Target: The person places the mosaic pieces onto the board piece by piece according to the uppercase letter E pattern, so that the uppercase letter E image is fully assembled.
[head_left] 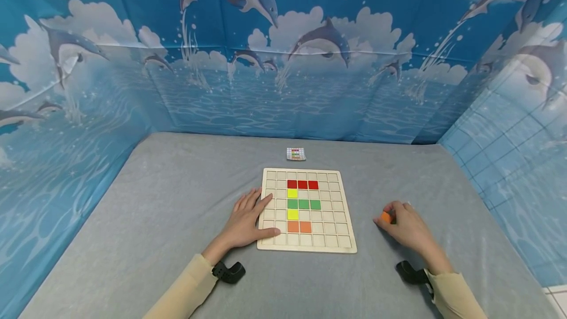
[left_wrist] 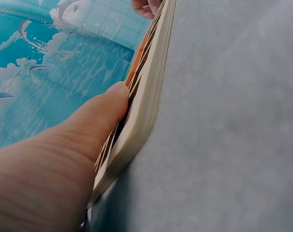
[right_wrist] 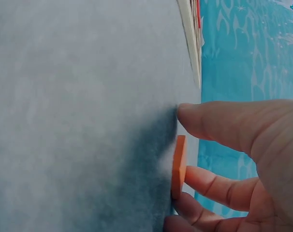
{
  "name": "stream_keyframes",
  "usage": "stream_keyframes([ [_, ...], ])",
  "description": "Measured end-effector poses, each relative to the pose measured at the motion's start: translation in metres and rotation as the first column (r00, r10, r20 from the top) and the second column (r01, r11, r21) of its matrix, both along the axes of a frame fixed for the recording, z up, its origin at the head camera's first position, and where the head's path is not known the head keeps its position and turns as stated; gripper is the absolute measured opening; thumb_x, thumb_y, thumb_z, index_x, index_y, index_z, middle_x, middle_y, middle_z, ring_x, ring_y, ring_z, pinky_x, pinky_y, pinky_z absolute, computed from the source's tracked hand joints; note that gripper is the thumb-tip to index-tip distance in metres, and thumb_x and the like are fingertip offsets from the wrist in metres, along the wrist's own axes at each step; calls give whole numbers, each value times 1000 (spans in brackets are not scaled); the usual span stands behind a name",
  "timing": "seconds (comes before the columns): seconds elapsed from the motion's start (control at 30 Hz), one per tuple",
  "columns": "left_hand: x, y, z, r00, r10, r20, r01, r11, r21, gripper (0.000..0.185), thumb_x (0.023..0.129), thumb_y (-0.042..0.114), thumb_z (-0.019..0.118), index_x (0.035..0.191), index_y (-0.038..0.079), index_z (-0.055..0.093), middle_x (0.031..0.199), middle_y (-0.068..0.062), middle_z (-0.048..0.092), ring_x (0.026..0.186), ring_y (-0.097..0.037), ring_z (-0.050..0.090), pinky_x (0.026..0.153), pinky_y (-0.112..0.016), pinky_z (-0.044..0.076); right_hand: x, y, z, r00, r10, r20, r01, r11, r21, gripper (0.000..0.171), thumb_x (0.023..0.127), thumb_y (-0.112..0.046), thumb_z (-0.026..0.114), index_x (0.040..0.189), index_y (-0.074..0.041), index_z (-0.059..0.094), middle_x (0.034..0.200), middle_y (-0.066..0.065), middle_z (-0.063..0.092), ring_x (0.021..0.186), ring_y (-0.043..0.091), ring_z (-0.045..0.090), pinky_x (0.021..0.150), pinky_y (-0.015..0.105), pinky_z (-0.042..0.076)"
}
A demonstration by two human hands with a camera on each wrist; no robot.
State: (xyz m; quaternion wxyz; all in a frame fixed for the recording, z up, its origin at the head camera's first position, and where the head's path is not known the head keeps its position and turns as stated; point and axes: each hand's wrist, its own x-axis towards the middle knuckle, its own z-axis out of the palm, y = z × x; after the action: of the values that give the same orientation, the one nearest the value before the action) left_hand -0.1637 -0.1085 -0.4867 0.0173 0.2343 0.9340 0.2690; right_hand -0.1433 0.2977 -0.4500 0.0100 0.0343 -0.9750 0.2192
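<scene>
My left hand (head_left: 243, 220) lies at the left edge of a wooden grid board (head_left: 306, 246), its fingers spread and its thumb (left_wrist: 112, 104) resting over the front left part. Coloured square tiles fill some cells: a red row (head_left: 302, 184), two yellow tiles (head_left: 293, 214), a green row (head_left: 303, 204) and two orange tiles (head_left: 305, 227). Right of the board, my right hand (head_left: 407, 225) is low on the table at a loose orange tile (right_wrist: 179, 166). Its fingertips touch that tile, while the thumb is apart from it in the right wrist view.
Behind the board lies a small card (head_left: 296, 154) printed with a coloured grid. Grey cloth covers the table (head_left: 186, 186). A blue dolphin-print curtain (head_left: 283, 97) rises along the back and sides. Black straps (head_left: 229, 272) sit on both wrists.
</scene>
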Motion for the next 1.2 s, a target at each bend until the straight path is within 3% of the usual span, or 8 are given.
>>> stream_keyframes([
  [0.57,0,0,1,1000,-1,3,1,1000,7,93,79,66,61,151,17,28,156,-12,14,143,-25,3,110,-47,4,4,-2,0,999,31,-12,-32,992,-123,24,81,-14,76,92,-1,58,77,4,51,65,18,45,55,32,37],
  [0.87,0,1,3,1000,-2,16,2,1000,10,92,80,65,61,151,17,27,156,-12,14,143,-26,4,110,-48,3,0,-2,-5,995,68,-78,-77,991,-113,20,81,-7,75,94,-7,60,71,1,52,61,16,44,52,31,37],
  [1.03,1,1,2,1000,-3,9,3,1000,7,92,80,66,61,151,18,28,156,-12,15,143,-27,4,110,-48,4,-1,-7,-6,981,104,-163,-122,987,-101,17,81,-7,75,92,-10,62,70,-3,57,57,13,48,51,30,39],
  [1.2,0,1,2,1000,-5,2,5,1000,11,93,80,66,61,151,17,28,156,-12,14,143,-26,4,110,-47,4,-2,-20,-6,969,126,-211,-159,976,-147,15,81,-8,76,90,-11,64,75,-5,62,60,8,54,51,27,44],
])
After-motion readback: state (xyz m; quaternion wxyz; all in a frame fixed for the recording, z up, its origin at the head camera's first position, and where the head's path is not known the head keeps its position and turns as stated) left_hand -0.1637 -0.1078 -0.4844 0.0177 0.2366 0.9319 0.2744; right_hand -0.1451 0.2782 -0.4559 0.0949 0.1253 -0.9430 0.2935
